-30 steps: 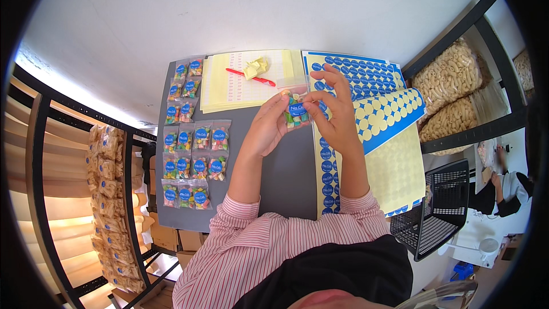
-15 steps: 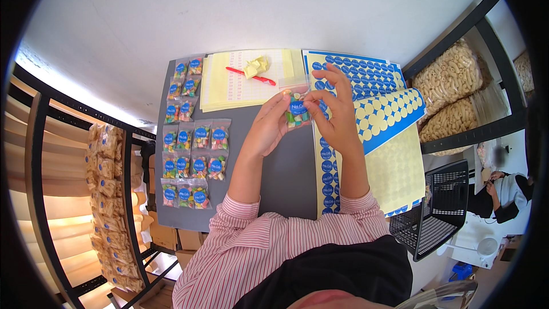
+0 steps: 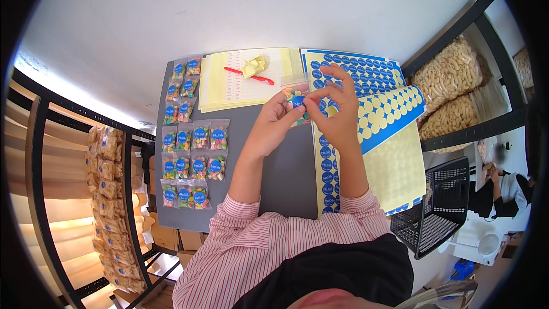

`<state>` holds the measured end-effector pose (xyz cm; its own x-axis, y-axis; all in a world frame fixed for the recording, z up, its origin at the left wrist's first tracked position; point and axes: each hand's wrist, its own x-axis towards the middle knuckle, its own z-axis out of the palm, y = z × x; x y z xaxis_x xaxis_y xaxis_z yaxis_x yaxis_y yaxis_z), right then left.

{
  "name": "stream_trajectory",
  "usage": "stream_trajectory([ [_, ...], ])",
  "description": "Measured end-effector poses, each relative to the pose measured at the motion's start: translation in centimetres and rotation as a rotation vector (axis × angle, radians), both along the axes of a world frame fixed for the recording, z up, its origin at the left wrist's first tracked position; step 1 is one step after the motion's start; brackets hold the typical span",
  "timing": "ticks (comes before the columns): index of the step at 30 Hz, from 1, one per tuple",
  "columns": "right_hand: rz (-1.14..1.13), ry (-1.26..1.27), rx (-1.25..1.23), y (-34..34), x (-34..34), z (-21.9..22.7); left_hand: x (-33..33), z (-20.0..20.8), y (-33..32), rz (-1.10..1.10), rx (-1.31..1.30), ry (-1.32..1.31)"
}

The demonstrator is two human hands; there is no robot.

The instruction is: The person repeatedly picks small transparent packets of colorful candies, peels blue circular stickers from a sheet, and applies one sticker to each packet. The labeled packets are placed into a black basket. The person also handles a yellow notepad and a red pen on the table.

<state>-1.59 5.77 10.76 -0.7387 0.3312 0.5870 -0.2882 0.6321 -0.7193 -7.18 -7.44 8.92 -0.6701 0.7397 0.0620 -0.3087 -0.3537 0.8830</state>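
Above the middle of the grey table, my left hand (image 3: 271,126) grips a small clear bag (image 3: 294,91) of colourful candy-like pieces. A round blue sticker (image 3: 297,101) covers part of the bag's front, and my left thumb lies against it. My right hand (image 3: 341,113) pinches the sticker's right edge or the bag beside it with thumb and index finger; the other fingers are curved and raised. Under my right hand are sheets of round blue stickers (image 3: 366,83), one with its yellow backing (image 3: 394,169) turned up. Several bags with stickers (image 3: 200,137) lie in rows at the left.
Yellowish papers (image 3: 217,94) lie at the far side with a red pen (image 3: 266,80) and crumpled yellow paper (image 3: 253,67). A black basket (image 3: 440,206) stands right of the table. Shelves at right hold large snack bags (image 3: 449,74); bagged snacks (image 3: 106,194) hang left. Another person (image 3: 509,191) sits far right.
My left thumb has come over the front of the bag onto the sticker. The right fingers stay pinched there, with the middle finger bent lower.
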Motion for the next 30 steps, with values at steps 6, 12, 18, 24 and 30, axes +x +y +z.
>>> stream_trajectory([
  [6,0.149,-0.072,-0.437,0.4,-0.3,-1.5,0.3,-0.2,0.5,0.049,0.016,0.098],
  [12,0.381,-0.013,-0.688,-0.7,-0.5,-1.2,0.2,-0.5,0.6,0.045,-0.012,0.044],
  [18,0.295,-0.135,-0.77,-0.6,-0.3,-0.8,0.2,-0.7,0.3,-0.012,-0.024,0.152],
  [24,0.275,-0.105,-0.821,-0.5,-0.5,-1.3,0.4,-0.7,0.4,-0.034,0.004,0.162],
  [30,0.3,-0.174,-0.946,0.3,-0.6,-1.1,0.1,-0.5,0.2,-0.076,-0.011,0.108],
])
